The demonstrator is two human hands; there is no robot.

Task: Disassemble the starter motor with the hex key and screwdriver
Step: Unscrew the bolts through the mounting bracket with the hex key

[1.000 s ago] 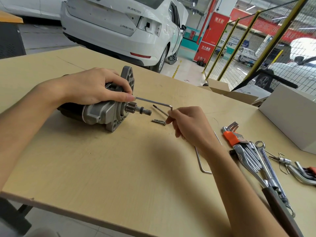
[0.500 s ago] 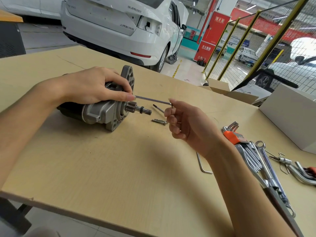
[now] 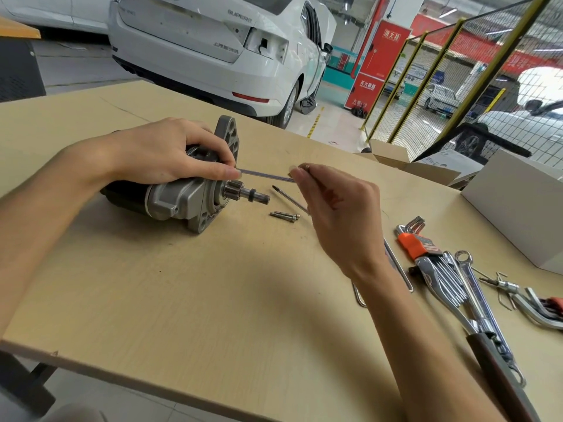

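- A starter motor (image 3: 179, 193) lies on its side on a light wooden table (image 3: 182, 300), at the far left of the work area, its toothed shaft pointing right.
- The left hand (image 3: 158, 153) rests over the motor's top and grips it, fingers curled round the housing, thumb tip against the near end of a hex key (image 3: 265, 175).
- The hex key's long arm runs level from the motor's front plate out to the right.
- The right hand (image 3: 332, 208) pinches the key's bent end between thumb and fingertips. A second ago the short arm pointed down below the hand; now its tip pokes up above the fingers, so the key has swung about half a turn.
- That suggests a bolt in the front plate is backing out, with more turns likely needed.
- Two loose bolts (image 3: 285, 215) lie on the table just right of the shaft, with a screwdriver (image 3: 289, 199) tip beside them.
- A hex key set (image 3: 416, 239) and wrenches (image 3: 475, 284) sit farther right, well apart.
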